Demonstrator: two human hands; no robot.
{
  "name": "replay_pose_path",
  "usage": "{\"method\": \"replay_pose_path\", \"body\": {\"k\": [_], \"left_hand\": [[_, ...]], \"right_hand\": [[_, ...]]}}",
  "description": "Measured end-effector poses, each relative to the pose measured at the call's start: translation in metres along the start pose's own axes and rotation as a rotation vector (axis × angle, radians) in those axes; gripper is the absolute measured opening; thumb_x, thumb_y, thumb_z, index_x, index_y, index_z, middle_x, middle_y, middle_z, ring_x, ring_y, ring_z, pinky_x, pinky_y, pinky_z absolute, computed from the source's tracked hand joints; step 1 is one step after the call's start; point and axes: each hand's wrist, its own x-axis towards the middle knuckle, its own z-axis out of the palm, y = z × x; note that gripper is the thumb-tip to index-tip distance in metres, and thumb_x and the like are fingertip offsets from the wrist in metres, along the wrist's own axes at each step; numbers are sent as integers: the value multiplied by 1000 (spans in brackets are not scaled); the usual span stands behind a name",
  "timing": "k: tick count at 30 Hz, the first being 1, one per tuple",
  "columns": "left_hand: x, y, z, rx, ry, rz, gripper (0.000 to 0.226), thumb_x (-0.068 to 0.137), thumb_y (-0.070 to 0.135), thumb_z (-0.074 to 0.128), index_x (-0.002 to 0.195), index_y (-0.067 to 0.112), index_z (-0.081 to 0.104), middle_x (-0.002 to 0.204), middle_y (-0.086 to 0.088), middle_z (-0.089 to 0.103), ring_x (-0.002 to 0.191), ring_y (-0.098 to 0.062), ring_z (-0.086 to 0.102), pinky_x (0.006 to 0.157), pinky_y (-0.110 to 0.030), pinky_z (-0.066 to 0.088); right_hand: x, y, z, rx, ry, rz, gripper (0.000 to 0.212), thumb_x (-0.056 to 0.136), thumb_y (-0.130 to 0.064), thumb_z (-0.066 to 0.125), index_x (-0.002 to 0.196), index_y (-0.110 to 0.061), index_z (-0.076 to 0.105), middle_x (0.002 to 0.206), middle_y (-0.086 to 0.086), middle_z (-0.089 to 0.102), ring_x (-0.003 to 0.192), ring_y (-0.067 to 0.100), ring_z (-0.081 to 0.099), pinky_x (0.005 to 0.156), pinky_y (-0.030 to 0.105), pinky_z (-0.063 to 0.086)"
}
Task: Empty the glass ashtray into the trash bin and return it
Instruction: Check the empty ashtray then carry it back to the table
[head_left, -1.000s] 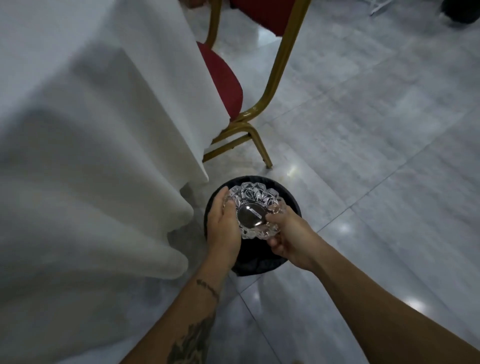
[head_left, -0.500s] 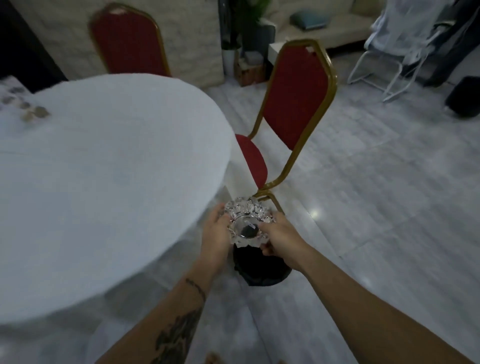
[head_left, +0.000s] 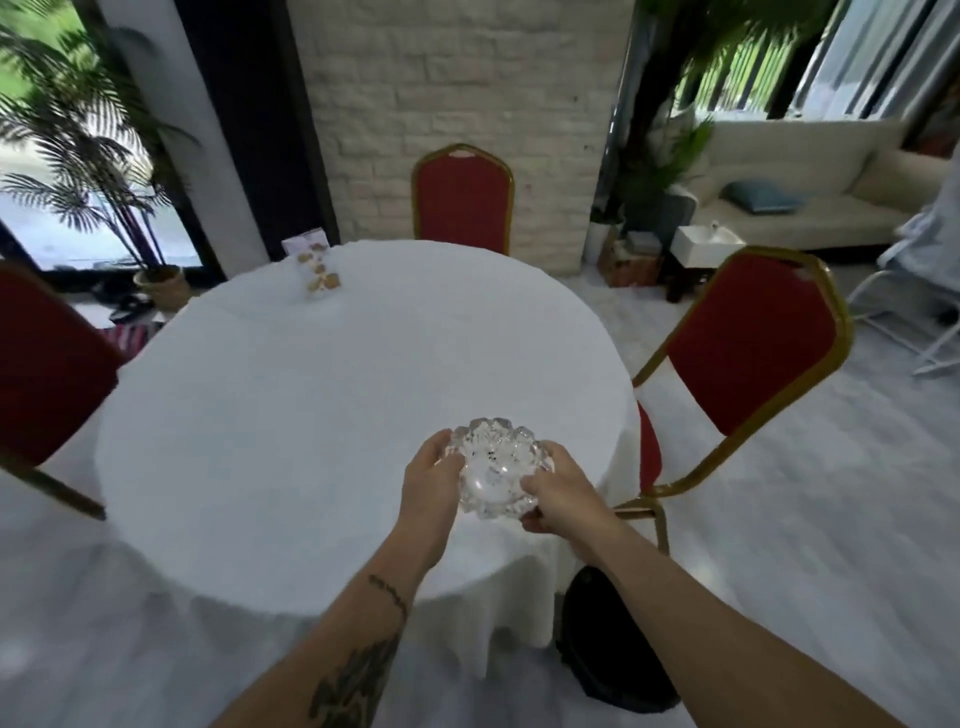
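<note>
The cut-glass ashtray (head_left: 493, 467) is held over the near right part of the round table with its white cloth (head_left: 311, 415). My left hand (head_left: 431, 483) grips the ashtray's left rim and my right hand (head_left: 558, 493) grips its right rim. A few dark specks show inside the bowl. Whether the ashtray rests on the cloth or hangs just above it I cannot tell. The black trash bin (head_left: 597, 654) stands on the floor at the table's near right side, partly hidden by my right forearm.
Red chairs with gold frames stand at the right (head_left: 743, 353), far side (head_left: 462, 197) and left (head_left: 47, 358) of the table. A small card holder (head_left: 314, 267) sits on the far part of the cloth. Grey tiled floor surrounds the table; a sofa lies far right.
Both hands lifted the ashtray from above the trash bin up and over the table top. My view rose from the floor to the whole table.
</note>
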Motion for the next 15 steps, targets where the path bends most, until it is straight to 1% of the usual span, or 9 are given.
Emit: {"method": "replay_pose_path", "body": {"k": [2, 4, 5, 7, 8, 10, 11, 13, 15], "left_hand": [[25, 4, -34, 15, -1, -4, 28, 89, 4, 55, 102, 18, 76, 100, -8, 78, 89, -22, 72, 82, -39, 57], [53, 7, -65, 23, -10, -19, 27, 88, 4, 53, 101, 14, 75, 106, -19, 74, 90, -24, 70, 84, -40, 54], [66, 7, -79, 19, -14, -30, 27, 87, 4, 53, 99, 13, 75, 107, -21, 73, 90, -24, 69, 84, -40, 53], [88, 9, -102, 15, -9, -62, 27, 86, 4, 54, 96, 14, 77, 101, -17, 76, 90, -26, 70, 85, -42, 55], [98, 9, -110, 14, -9, -78, 27, 85, 4, 54, 95, 14, 76, 99, -13, 77, 90, -26, 70, 85, -42, 55], [118, 6, -125, 10, -11, -111, 25, 84, 2, 53, 92, 13, 75, 96, -11, 77, 89, -25, 69, 85, -40, 54], [129, 4, -130, 11, -13, -130, 27, 86, 1, 52, 89, 15, 75, 94, -7, 77, 87, -21, 70, 84, -37, 54], [149, 0, -139, 19, -15, -161, 32, 90, -2, 49, 87, 19, 73, 86, 2, 77, 78, -12, 71, 74, -26, 57], [168, -3, -144, 50, -9, -180, 36, 90, -4, 47, 94, 20, 74, 87, 2, 76, 74, -10, 71, 63, -20, 56]], "right_hand": [[19, -8, 35, -27, -6, 6, 44, 89, 6, 42, 114, -27, 58, 100, 12, 64, 72, 26, 57, 58, 35, 51], [40, -13, 70, -78, -1, 8, 51, 78, 1, 39, 109, -32, 63, 104, 15, 68, 74, 28, 57, 60, 36, 51], [52, -14, 86, -98, -2, 3, 54, 74, -2, 38, 108, -33, 65, 104, 14, 69, 75, 28, 57, 60, 36, 52], [73, -16, 112, -139, 9, 7, 51, 72, -6, 38, 106, -33, 65, 103, 11, 70, 77, 28, 60, 63, 38, 57], [80, -18, 123, -160, 26, 13, 48, 74, -6, 39, 108, -30, 65, 104, 10, 70, 80, 29, 63, 69, 42, 61], [96, -21, 142, -181, 55, 33, 48, 80, -6, 42, 120, -27, 61, 108, 8, 68, 88, 29, 65, 81, 50, 62], [103, -23, 149, -186, 63, 52, 51, 84, -6, 42, 129, -25, 58, 111, 6, 66, 93, 29, 66, 85, 50, 61], [120, -27, 162, -208, 63, 100, 60, 89, -5, 43, 146, -25, 47, 118, 3, 58, 106, 31, 65, 89, 43, 60], [136, -30, 172, -227, 53, 133, 62, 92, -5, 43, 151, -24, 42, 119, 3, 51, 113, 32, 63, 94, 43, 59]]}}
